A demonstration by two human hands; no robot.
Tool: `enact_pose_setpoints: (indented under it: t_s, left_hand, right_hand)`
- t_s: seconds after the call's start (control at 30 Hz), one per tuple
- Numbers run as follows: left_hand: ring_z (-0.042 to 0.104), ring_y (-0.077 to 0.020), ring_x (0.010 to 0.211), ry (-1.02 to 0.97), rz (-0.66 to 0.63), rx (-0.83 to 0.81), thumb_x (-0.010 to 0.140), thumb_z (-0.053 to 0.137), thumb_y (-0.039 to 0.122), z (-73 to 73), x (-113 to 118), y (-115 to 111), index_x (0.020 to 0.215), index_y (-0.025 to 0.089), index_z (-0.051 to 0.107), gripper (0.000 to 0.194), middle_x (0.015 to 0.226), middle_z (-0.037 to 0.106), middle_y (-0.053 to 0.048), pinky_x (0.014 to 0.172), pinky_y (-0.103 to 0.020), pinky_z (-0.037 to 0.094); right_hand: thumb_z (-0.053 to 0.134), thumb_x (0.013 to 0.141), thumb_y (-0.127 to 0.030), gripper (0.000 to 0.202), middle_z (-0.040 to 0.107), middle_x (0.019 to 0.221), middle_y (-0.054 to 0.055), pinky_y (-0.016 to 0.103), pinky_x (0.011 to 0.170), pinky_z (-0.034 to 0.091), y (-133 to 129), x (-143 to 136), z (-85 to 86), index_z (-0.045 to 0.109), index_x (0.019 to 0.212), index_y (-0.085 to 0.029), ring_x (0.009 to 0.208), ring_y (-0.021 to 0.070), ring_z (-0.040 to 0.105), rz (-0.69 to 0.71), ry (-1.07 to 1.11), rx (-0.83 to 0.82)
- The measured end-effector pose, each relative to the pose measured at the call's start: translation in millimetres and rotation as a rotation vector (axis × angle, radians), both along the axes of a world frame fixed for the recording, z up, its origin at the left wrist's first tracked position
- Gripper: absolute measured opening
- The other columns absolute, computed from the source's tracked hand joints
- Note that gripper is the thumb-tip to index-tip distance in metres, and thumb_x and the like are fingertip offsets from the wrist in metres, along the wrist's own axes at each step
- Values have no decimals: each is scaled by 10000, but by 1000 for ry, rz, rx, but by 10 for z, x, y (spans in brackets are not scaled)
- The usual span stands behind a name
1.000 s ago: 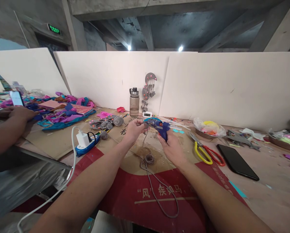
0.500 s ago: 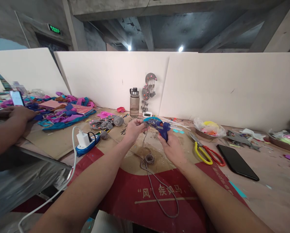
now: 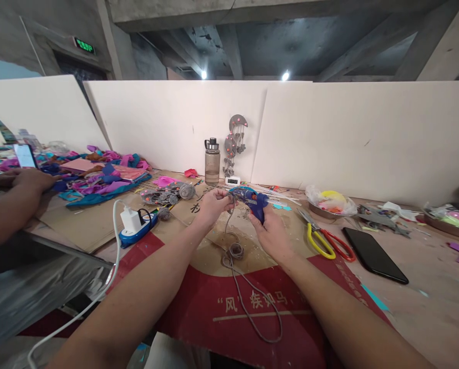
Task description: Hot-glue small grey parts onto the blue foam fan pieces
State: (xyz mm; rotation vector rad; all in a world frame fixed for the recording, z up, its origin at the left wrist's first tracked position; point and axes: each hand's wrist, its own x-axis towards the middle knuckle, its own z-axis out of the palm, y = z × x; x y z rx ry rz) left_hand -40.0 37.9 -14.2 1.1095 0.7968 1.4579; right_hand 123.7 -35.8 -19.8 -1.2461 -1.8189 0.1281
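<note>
My right hand is wrapped round the handle of a blue glue gun, its nozzle pointing left. A clear glue stick pokes out of the gun's back. Close to the nozzle, my left hand pinches a small grey piece with grey yarn hanging from it; the piece's exact shape is too small to tell. The yarn runs down to a loose coil on the cardboard, then loops toward me over the red printed part. Part of a blue curved thing shows behind the gun.
Scissors and a black phone lie to the right. A water bottle and small clock stand at the back. A power strip with a white cable is at left, near another person's hand and felt scraps.
Both hands, the glue gun and the grey piece stay almost where they were. The whole view has shifted very slightly.
</note>
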Motion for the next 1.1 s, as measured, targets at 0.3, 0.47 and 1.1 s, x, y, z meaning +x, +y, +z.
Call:
enact_pose_setpoints:
  t_s: [0.3, 0.47, 1.1]
  left_hand:
    - [683, -144, 636, 6, 30, 11, 669, 739, 153, 0, -11, 16, 707, 131, 522, 222, 654, 660, -20, 729, -314, 574]
    - [681, -142, 645, -30, 26, 28, 665, 741, 147, 2, -16, 19, 710, 127, 519, 227, 643, 652, -11, 750, -329, 577]
    - [678, -151, 660, -71, 55, 86, 650, 737, 168, 55, -67, -9, 717, 139, 503, 246, 656, 625, 1, 798, -382, 570]
  right_hand:
    - [428, 895, -357, 351, 654, 1086, 113, 363, 842, 462, -4, 7, -6, 497, 1190, -179, 984, 245, 613, -16, 9, -52]
    - [432, 897, -365, 377, 656, 1091, 101, 354, 836, 466, 9, 16, -27, 476, 1230, -193, 974, 237, 620, -15, 17, -22]
    - [422, 898, -390, 389, 663, 1049, 109, 370, 793, 473, 27, 48, -47, 484, 1223, -185, 918, 251, 621, -55, -6, -10]
